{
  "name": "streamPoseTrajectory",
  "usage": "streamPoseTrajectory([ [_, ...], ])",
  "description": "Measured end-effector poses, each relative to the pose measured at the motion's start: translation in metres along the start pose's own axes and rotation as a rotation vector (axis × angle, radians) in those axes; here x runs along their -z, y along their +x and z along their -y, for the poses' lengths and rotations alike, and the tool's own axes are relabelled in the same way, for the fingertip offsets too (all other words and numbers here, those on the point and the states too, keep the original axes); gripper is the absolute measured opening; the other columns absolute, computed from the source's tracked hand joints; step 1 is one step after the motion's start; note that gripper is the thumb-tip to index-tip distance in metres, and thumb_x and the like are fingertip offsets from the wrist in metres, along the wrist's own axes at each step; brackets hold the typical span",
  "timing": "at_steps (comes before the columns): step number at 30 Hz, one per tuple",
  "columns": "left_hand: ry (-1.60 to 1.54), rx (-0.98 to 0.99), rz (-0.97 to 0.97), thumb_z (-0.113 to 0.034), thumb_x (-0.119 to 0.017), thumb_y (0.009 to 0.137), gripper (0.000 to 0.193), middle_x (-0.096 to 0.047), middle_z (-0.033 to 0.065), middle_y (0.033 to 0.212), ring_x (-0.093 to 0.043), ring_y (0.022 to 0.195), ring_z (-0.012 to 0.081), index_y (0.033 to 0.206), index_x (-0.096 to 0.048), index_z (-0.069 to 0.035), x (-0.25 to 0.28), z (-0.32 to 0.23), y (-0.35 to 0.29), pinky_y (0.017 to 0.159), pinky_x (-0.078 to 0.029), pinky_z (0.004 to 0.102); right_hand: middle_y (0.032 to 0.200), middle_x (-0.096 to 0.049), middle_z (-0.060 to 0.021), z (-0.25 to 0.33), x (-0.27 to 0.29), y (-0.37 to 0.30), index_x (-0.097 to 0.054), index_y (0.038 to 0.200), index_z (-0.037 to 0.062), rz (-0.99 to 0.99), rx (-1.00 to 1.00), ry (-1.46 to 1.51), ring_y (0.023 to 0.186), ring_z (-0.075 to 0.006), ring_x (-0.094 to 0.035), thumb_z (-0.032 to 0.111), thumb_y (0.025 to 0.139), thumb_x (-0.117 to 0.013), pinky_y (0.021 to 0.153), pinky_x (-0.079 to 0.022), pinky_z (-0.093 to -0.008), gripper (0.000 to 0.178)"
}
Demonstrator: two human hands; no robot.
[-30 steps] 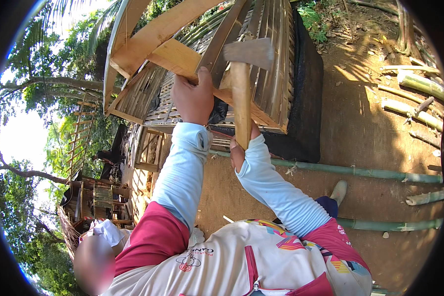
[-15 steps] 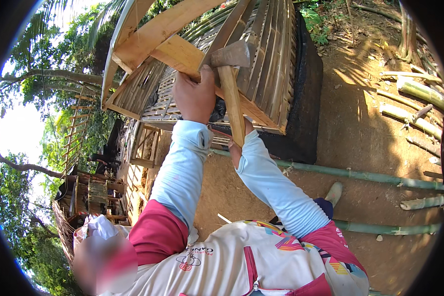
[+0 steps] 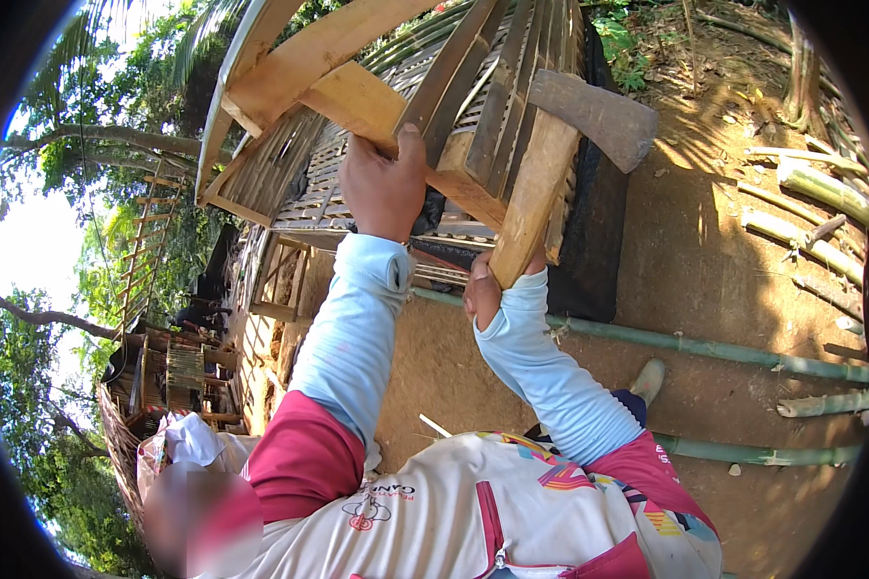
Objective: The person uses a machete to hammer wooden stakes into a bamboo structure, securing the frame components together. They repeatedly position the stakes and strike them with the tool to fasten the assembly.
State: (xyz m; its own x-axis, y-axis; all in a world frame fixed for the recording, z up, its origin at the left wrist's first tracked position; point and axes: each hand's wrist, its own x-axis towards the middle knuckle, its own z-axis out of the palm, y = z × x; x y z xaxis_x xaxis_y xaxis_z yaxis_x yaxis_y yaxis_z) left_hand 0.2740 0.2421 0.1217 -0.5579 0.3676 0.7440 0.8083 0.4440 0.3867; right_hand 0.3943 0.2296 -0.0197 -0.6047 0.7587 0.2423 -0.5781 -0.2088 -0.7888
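My right hand (image 3: 485, 291) is wrapped round the lower end of the wooden handle of an axe (image 3: 541, 183). Its dull, worn metal head (image 3: 599, 118) is raised up and to the right, apart from the slats. My left hand (image 3: 384, 190) is closed at the near end of a long brown bamboo slat (image 3: 451, 68), its thumb pressed up against it. That slat end lies over a squared wooden beam (image 3: 355, 101). My left fingers are partly hidden behind the wood.
Other bamboo slats form a slatted framework, with a curved wooden plank (image 3: 323, 60) at its upper left. A black panel (image 3: 589, 270) hangs along its right side. Green bamboo poles (image 3: 714, 349) cross the dirt ground, and cut bamboo lengths (image 3: 826, 188) lie at the right.
The axe has swung up and to the right, its head now away from the slat near my left thumb. My left hand stays in place.
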Motion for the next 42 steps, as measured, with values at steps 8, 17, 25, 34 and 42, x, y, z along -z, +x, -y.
streamPoseTrajectory([
  [8,0.009,-0.032,-0.023,-0.027,-0.067,0.083,0.031,-0.069,0.0201,0.081,-0.067,0.075,0.0368,0.092,-0.064,0.004,0.002,0.001,-0.001,0.068,-0.051,0.0433,0.081,-0.054,-0.0048,0.006,0.002,-0.008,-0.032,0.145,0.0095,0.027,0.004,-0.055,0.056,-0.0112,-0.052,0.001,0.090,-0.047,0.052,-0.047,-0.0275,0.058],
  [17,0.015,-0.044,-0.028,-0.027,-0.068,0.083,0.032,-0.067,0.0199,0.079,-0.065,0.075,0.0383,0.091,-0.063,0.003,-0.001,0.001,-0.001,0.069,-0.050,0.0437,0.098,-0.055,-0.0115,0.004,0.008,0.008,-0.030,0.144,0.0084,0.065,-0.102,-0.200,0.077,-0.0206,-0.056,0.000,0.088,-0.048,0.070,-0.047,-0.0310,0.059],
  [25,0.067,-0.081,-0.015,-0.026,-0.067,0.085,0.033,-0.070,0.0183,0.082,-0.068,0.075,0.0316,0.096,-0.063,0.004,0.000,-0.001,0.003,0.070,-0.051,0.0388,0.084,-0.054,-0.0078,0.017,0.016,0.013,-0.033,0.143,0.0113,0.089,0.101,-0.338,0.048,-0.0124,-0.050,-0.003,0.087,-0.047,0.040,-0.042,-0.0283,0.059],
  [34,-0.067,0.094,0.001,-0.031,-0.076,0.079,0.038,-0.069,0.0102,0.078,-0.064,0.069,0.0191,0.094,-0.066,0.002,0.002,-0.001,-0.002,0.066,-0.049,0.0326,0.082,-0.053,-0.0050,0.035,0.071,-0.030,-0.032,0.147,0.0096,0.025,-0.194,-0.254,0.063,-0.0130,-0.053,0.000,0.086,-0.047,0.059,-0.046,-0.0263,0.064],
  [42,-0.279,0.158,-0.142,-0.028,-0.081,0.075,0.039,-0.071,0.0106,0.085,-0.067,0.075,0.0213,0.095,-0.067,0.002,-0.012,-0.017,-0.002,0.072,-0.050,0.0321,0.086,-0.055,-0.0090,0.058,0.185,-0.078,-0.034,0.147,0.0095,-0.125,-0.338,-0.562,0.064,-0.0162,-0.055,-0.001,0.084,-0.049,0.059,-0.047,-0.0303,0.066],
])
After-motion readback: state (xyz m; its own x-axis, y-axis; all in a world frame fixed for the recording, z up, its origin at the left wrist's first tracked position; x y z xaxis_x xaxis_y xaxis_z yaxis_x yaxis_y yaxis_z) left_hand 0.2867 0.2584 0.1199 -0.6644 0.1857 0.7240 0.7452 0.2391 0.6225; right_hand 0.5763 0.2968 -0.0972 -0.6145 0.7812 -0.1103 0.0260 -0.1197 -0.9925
